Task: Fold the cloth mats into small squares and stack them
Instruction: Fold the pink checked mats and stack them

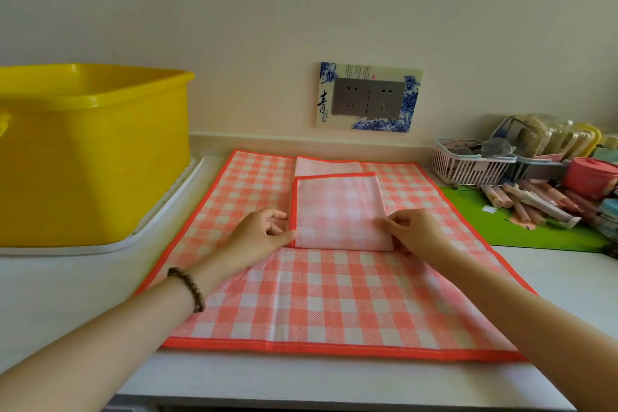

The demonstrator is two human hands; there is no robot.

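Folded mat (337, 211), pale check w/ orange border, lies at frame centre on top of spread mat (334, 294), which lies flat on the white desk (67, 294). At lower-left edge of folded mat: left hand (264, 231), fingers curled, thumb tip touching border; grip cannot be told. At lower-right corner: right hand (411, 231) pinches the fold. Yellow tub (93, 157) at upper left; pink basket (468, 167) at right.

This looks like a home kitchen corner. A white tabletop (67, 294) meets a cream wall with a twin grey wall socket (368, 99) in a blue-and-white floral surround. A large yellow plastic tub (90, 157) sits on a white ribbed drain tray (160, 211). A pink slatted plastic basket (468, 169) holds household clutter.
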